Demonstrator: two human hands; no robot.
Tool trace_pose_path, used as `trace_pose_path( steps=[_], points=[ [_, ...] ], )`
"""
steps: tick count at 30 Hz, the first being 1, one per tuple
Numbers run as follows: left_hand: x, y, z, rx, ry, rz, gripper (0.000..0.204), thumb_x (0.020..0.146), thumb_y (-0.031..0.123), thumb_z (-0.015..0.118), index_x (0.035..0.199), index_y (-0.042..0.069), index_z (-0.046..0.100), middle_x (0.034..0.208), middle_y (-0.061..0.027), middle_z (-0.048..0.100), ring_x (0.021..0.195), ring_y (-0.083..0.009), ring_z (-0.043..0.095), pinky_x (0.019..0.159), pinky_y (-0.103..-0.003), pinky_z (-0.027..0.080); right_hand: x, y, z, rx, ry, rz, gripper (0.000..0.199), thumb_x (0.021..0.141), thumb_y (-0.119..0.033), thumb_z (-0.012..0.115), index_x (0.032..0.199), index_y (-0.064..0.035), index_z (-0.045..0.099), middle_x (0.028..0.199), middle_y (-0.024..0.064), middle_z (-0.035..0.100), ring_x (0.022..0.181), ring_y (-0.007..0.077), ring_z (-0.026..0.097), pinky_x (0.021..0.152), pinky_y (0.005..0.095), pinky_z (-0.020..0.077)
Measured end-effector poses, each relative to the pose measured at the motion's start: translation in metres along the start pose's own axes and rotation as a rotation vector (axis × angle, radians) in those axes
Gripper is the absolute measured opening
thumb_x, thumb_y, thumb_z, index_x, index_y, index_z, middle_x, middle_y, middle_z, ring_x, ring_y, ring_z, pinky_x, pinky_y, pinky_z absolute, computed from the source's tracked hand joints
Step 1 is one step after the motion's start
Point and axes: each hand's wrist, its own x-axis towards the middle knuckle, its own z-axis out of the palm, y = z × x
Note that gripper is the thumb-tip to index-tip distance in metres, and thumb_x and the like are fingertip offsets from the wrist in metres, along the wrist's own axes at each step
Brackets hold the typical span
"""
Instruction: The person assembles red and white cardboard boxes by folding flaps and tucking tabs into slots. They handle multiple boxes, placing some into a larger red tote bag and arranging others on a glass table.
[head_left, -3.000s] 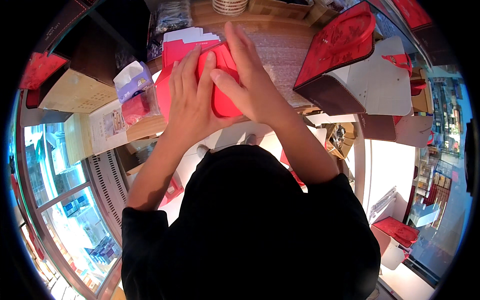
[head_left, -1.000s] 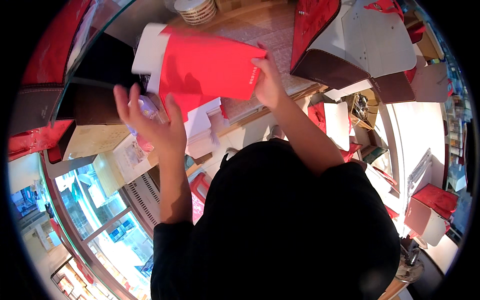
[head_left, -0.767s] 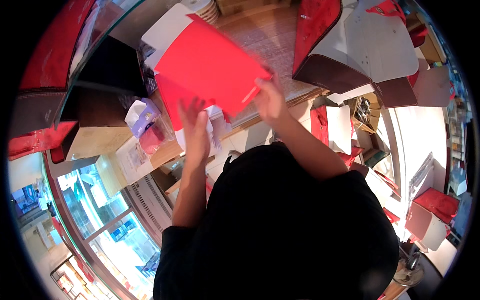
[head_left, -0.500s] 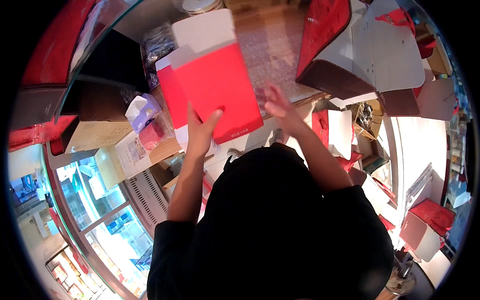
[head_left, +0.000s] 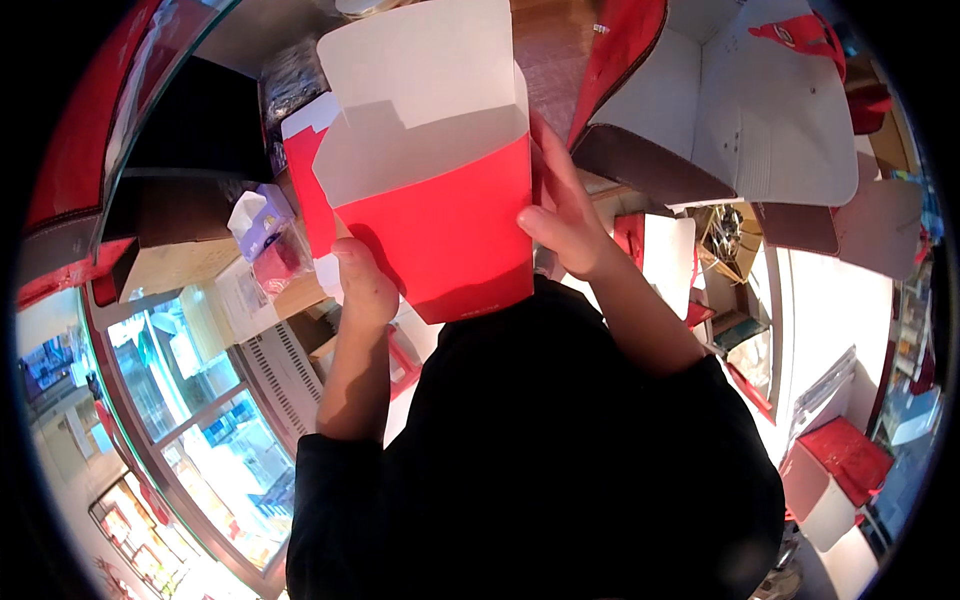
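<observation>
Between my two hands is a red cardboard box (head_left: 445, 230), popped open, with its pale inside showing and its white top flap raised at the far end. My left hand (head_left: 365, 285) grips its left side, the thumb at the near left edge and the other fingers hidden beneath. Along the right side lies my right hand (head_left: 570, 215), its thumb against the red front and its fingers round the side. Under and left of this box, another red piece of card (head_left: 308, 195) with white flaps is partly covered.
A large open red-and-grey gift box (head_left: 740, 130) stands at the right of the wooden table (head_left: 550, 50). To the left are a purple tissue box (head_left: 262, 220) and a cardboard carton (head_left: 185, 268). A glass display case (head_left: 215, 400) glows at lower left.
My right hand has come in to take the box's right side. The box has gone from flat to spread open and moved nearer me.
</observation>
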Motion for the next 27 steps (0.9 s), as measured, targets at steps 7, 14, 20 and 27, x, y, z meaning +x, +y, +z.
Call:
trace_pose_path(
  steps=[7, 14, 20, 27],
  points=[
    [0.002, -0.014, 0.006, 0.099, 0.094, 0.221, 0.081, 0.089, 0.06, 0.038, 0.137, -0.003, 0.021, 0.126, -0.0117, 0.043, 0.112, -0.0198, 0.045, 0.093, -0.033, 0.037, -0.002, -0.023, 0.018, 0.034, -0.02, 0.151, 0.089, 0.077, -0.015, 0.069, 0.143, 0.001, 0.012, 0.138, 0.0131, 0.034, 0.129, 0.0218, 0.031, 0.107, 0.0366, 0.0241],
    [-0.013, -0.002, -0.012, 0.08, 0.173, 0.171, 0.075, 0.091, 0.052, 0.044, 0.136, -0.005, 0.023, 0.125, -0.0129, 0.043, 0.112, -0.0205, 0.044, 0.094, -0.035, 0.037, 0.002, -0.009, 0.039, -0.209, -0.051, 0.077, 0.072, 0.081, -0.014, 0.066, 0.137, 0.002, 0.024, 0.129, 0.0129, 0.042, 0.119, 0.0206, 0.04, 0.102, 0.0358, 0.0305],
    [-0.029, -0.024, -0.045, 0.06, 0.212, 0.136, 0.074, 0.09, 0.059, 0.037, 0.132, -0.002, 0.029, 0.127, -0.0143, 0.042, 0.114, -0.0228, 0.045, 0.093, -0.036, 0.037, 0.01, 0.0, 0.062, -0.399, 0.009, 0.063, 0.068, 0.082, -0.017, 0.065, 0.135, 0.0027, 0.026, 0.126, 0.0138, 0.044, 0.116, 0.0211, 0.044, 0.099, 0.035, 0.0335],
    [-0.023, -0.018, -0.074, 0.134, 0.277, 0.27, 0.082, 0.088, 0.06, 0.04, 0.137, -0.001, 0.017, 0.132, -0.0146, 0.035, 0.12, -0.0232, 0.038, 0.098, -0.039, 0.032, 0.006, 0.025, 0.085, -0.555, -0.052, -0.03, 0.086, 0.082, -0.034, 0.065, 0.14, 0.0046, 0.014, 0.134, 0.0194, 0.033, 0.124, 0.0271, 0.034, 0.103, 0.0404, 0.0275]
  ],
)
